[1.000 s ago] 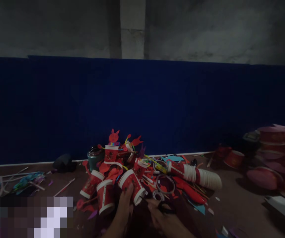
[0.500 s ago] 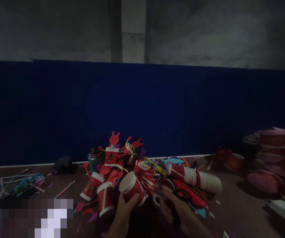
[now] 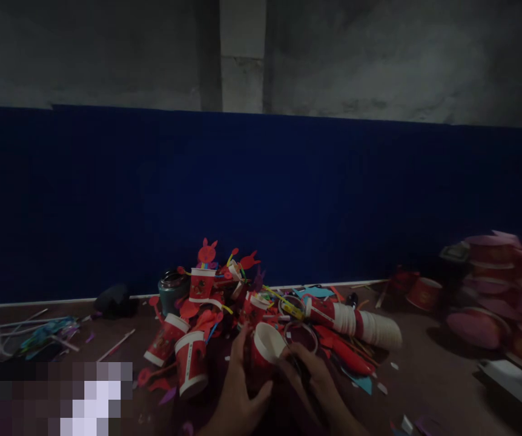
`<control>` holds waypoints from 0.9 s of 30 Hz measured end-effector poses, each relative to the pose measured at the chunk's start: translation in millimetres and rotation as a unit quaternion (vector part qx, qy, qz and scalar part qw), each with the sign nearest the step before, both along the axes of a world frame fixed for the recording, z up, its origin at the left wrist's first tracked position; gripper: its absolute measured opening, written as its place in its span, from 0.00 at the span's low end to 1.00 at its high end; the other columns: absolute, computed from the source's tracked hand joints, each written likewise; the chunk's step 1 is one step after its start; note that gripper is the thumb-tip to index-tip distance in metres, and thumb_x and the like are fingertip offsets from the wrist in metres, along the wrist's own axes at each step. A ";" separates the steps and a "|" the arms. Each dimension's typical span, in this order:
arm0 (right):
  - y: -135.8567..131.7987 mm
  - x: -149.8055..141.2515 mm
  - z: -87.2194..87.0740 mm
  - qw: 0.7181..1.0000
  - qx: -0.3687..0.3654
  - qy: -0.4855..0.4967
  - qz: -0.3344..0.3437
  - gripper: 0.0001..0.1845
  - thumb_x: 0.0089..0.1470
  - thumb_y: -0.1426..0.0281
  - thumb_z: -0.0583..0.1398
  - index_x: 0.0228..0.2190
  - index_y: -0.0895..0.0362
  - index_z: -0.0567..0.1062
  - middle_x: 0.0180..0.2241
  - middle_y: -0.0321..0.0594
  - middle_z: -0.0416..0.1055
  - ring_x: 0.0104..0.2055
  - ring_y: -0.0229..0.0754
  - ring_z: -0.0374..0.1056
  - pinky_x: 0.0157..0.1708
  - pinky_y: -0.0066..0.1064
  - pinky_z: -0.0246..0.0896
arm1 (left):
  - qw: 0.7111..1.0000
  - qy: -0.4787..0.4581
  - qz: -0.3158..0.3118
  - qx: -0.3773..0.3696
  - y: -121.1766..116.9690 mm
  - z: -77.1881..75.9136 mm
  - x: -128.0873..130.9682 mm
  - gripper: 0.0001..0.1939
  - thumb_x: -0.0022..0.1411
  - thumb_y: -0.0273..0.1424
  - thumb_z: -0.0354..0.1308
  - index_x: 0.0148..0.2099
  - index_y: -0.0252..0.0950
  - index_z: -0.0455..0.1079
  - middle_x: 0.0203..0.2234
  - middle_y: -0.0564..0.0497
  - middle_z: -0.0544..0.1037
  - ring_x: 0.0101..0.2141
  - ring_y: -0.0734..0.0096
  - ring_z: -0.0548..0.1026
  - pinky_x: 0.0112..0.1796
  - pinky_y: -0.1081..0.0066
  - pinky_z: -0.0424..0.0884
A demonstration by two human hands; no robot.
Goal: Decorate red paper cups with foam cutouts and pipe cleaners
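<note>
A red paper cup with a white rim (image 3: pixel 263 348) is gripped in my left hand (image 3: pixel 238 393), its mouth turned up and to the right. My right hand (image 3: pixel 313 381) rests against the cup's right side; a dark thing, perhaps scissors, shows at its fingers but is too dim to tell. Just beyond lies a heap of red paper cups (image 3: pixel 197 303) with red cut-out shapes, straws and tape rings (image 3: pixel 301 336) on the brown table (image 3: pixel 424 375).
A sleeve of stacked cups (image 3: pixel 356 324) lies on its side right of the heap. A dark jar (image 3: pixel 172 289) stands behind the heap. Straws and scraps (image 3: pixel 43 333) lie left. Pink and red bowls (image 3: pixel 492 284) pile at the far right. A blue wall panel (image 3: pixel 261 194) backs the table.
My left hand has lifted the cup off the heap and drawn it nearer, turning its mouth to the right. My right hand rose from the table to the cup's side.
</note>
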State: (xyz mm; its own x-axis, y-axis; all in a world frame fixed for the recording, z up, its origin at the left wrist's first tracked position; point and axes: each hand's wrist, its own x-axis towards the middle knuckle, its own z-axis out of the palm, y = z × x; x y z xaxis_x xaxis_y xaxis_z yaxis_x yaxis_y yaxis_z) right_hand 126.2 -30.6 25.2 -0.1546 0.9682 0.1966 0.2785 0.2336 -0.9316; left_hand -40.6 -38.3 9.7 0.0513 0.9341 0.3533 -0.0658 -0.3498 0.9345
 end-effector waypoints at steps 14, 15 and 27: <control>-2.5 -2.0 7.9 0.995 0.080 -0.047 0.023 0.20 0.56 0.63 0.54 0.50 0.51 0.68 0.49 0.44 0.70 0.48 0.46 0.67 0.49 0.34 0.60 | 0.991 0.048 0.105 0.064 0.7 7.3 -4.4 0.13 0.53 0.29 0.56 0.43 0.37 0.71 0.49 0.40 0.68 0.51 0.52 0.64 0.51 0.61 0.59; -2.2 -2.2 7.5 0.995 0.078 -0.061 0.025 0.20 0.56 0.63 0.53 0.50 0.51 0.69 0.49 0.44 0.70 0.49 0.47 0.66 0.50 0.34 0.60 | 0.990 0.067 0.099 0.078 0.7 6.7 -5.7 0.13 0.54 0.28 0.55 0.43 0.37 0.71 0.48 0.40 0.68 0.50 0.53 0.65 0.50 0.62 0.60; -3.7 3.6 -3.0 0.948 0.254 -0.188 0.038 0.18 0.58 0.64 0.50 0.48 0.50 0.70 0.39 0.42 0.76 0.39 0.43 0.73 0.40 0.29 0.68 | 0.918 0.289 0.180 0.202 11.8 -10.0 -14.7 0.08 0.60 0.24 0.49 0.41 0.39 0.65 0.36 0.48 0.73 0.42 0.63 0.70 0.50 0.54 0.57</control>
State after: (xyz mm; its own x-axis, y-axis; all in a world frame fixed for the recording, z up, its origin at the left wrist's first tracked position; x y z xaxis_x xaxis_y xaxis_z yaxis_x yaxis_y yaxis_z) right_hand 129.7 -34.3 22.2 -0.3724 0.7462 0.5518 0.5327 0.6588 -0.5313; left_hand -55.3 -26.5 -0.2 0.0517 0.7261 0.6856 0.5881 -0.5770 0.5667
